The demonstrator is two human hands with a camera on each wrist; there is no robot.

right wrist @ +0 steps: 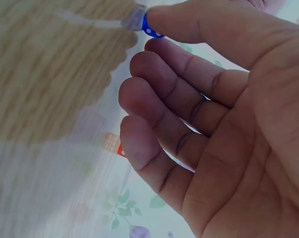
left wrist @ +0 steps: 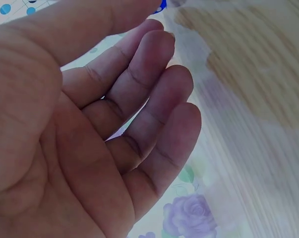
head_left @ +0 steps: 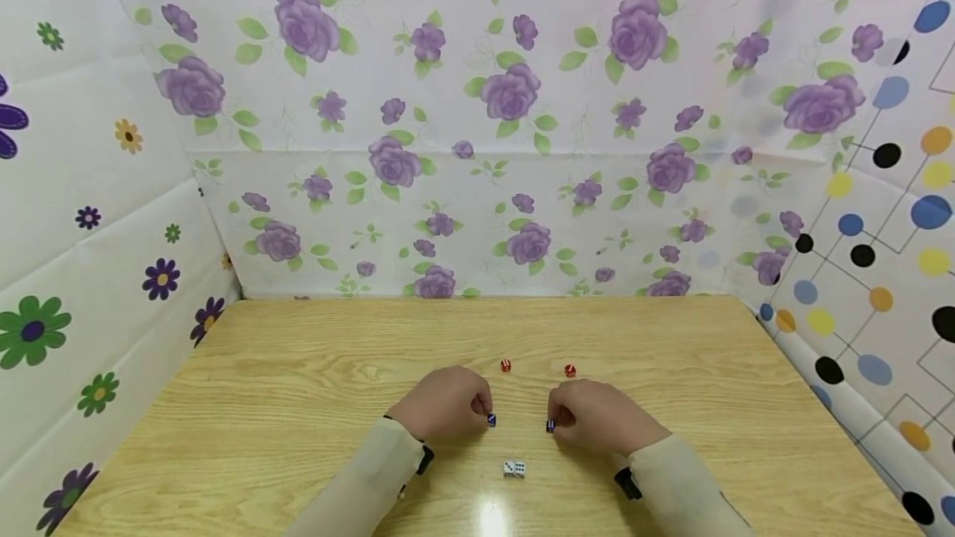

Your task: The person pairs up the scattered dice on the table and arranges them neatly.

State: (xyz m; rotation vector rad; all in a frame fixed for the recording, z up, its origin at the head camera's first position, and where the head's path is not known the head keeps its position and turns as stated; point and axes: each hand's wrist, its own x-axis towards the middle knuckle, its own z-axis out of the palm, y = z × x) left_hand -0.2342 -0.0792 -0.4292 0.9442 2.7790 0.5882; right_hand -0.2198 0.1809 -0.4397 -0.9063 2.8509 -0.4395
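My left hand (head_left: 445, 402) pinches a small blue die (head_left: 492, 420) with white pips between thumb and fingertips, low over the wooden table. Only a sliver of this blue die (left wrist: 162, 6) peeks out past the thumb in the left wrist view. Facing it, my right hand (head_left: 603, 416) holds a second blue die (head_left: 550, 426) the same way. In the right wrist view that second die (right wrist: 151, 28) shows at the thumb tip, right at the tabletop. The other fingers of both hands are bent beneath the thumbs.
Beyond the hands lie two red dice, a left one (head_left: 506, 365) and a right one (head_left: 570, 370), set apart. Nearer to me, a pair of white dice (head_left: 515, 469) sit side by side. The wooden table (head_left: 298, 355) is bordered by a flowered cloth (head_left: 462, 214) behind and patterned cloths at both sides.
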